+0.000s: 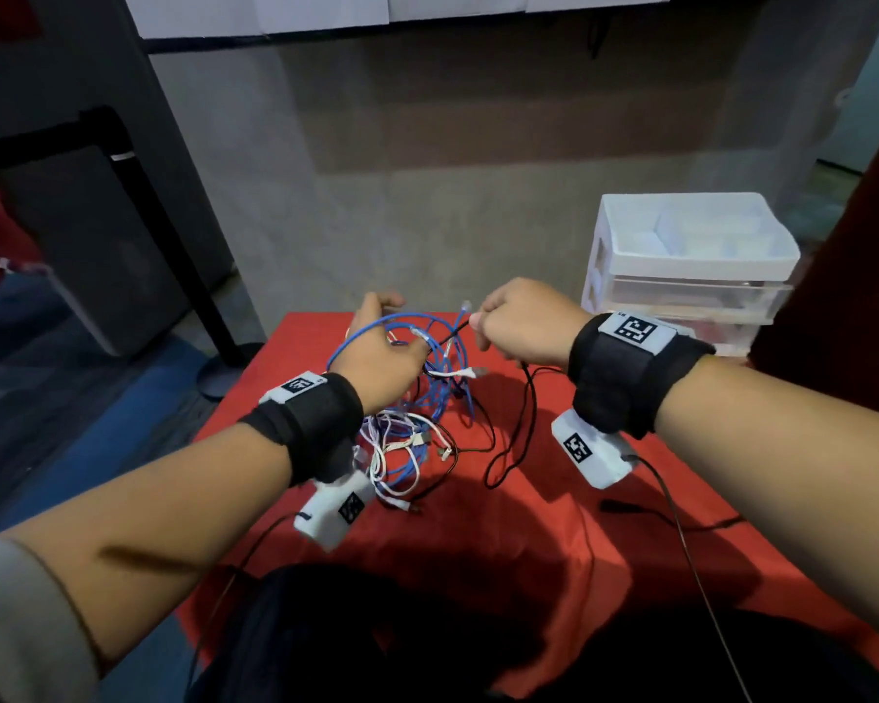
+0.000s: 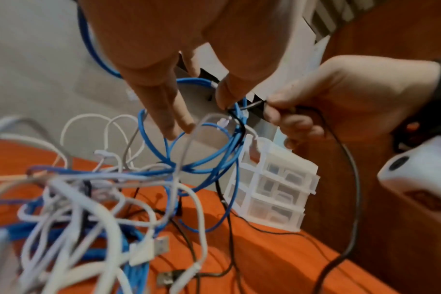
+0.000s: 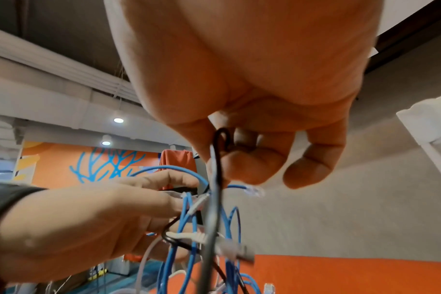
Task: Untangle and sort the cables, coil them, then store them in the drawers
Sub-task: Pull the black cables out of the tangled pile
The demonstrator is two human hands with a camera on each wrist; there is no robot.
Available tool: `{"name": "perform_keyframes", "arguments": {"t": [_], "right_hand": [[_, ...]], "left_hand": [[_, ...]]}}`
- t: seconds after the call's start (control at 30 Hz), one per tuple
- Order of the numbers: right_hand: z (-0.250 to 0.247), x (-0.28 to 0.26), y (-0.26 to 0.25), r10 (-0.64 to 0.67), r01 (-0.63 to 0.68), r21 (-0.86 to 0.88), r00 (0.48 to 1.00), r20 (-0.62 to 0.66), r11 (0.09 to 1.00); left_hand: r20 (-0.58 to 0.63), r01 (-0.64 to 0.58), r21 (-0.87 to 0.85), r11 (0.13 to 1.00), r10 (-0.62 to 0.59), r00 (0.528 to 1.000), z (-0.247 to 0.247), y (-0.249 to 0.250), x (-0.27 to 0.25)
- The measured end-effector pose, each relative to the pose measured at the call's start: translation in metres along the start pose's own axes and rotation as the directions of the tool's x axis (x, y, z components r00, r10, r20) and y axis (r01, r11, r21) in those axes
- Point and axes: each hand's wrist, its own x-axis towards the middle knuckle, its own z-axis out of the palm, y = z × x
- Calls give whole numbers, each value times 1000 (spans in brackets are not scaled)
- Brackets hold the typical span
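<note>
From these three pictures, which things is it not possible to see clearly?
- Drawer unit, head view: what the drawers hold, behind frosted fronts.
- Left hand, head view: its fingertips in the blue cable loops, hidden by its own back.
- Black cable, right wrist view: the far end, lost among the tangle below the right hand.
- White cables, left wrist view: blurred, count unclear.
</note>
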Motion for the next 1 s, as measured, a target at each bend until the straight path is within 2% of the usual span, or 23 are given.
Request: {"name": "perform_keyframes", "arguments": {"t": [0.07,0.1,0.17,0.23,0.33,0.4,0.6,0.7,0.77,0.8,0.87,0.9,0.93,0.97,1.0], "right_hand": [[1,-4,1,46,-47,30,998,43,998],[2,-6,2,60,-62,32,996,65,998],[3,-8,4,68,-68,-5,995,76,998],[3,-9,5,73,-73,-2,995,68,997],[4,-8,7,57,-56,-19,994,96,998],[4,-8,8,64,-64,-7,992,106,998],[5,-6,10,75,-74,-7,990,116,997],[4,-6,15,100,-104,68,993,68,992],[4,-6,17,90,-91,18,994,69,996],[4,-7,18,83,-82,-19,994,71,996],[5,-8,18,75,-72,-45,994,76,996],[6,-8,17,66,-61,-62,995,74,996],[6,-8,15,57,-50,-93,996,68,994],[6,-7,13,47,-40,-133,998,51,990],[6,-7,11,36,-29,-183,999,31,983]], "left_hand": [[53,42,-75,996,-38,998,5,-4,-9],[50,15,-67,998,-12,999,5,-6,-13],[28,-120,110,987,118,993,1,-7,-22],[93,-247,258,934,230,969,-3,-9,-27],[129,-247,366,897,214,968,-11,-8,-27],[158,-213,439,873,159,975,-14,-10,-22],[203,2,234,972,-50,978,-5,-9,-10],[99,75,56,996,-80,992,-3,0,-8],[36,77,17,997,-78,996,-7,12,-7],[30,96,21,995,-96,995,-8,18,-7],[72,157,-86,984,-151,986,-12,28,-6],[85,144,-116,983,-135,987,-16,31,-4],[63,69,-46,997,-66,996,-20,30,-2],[55,-54,117,992,48,997,-26,29,1],[82,-201,338,920,183,980,-33,27,6]]}}
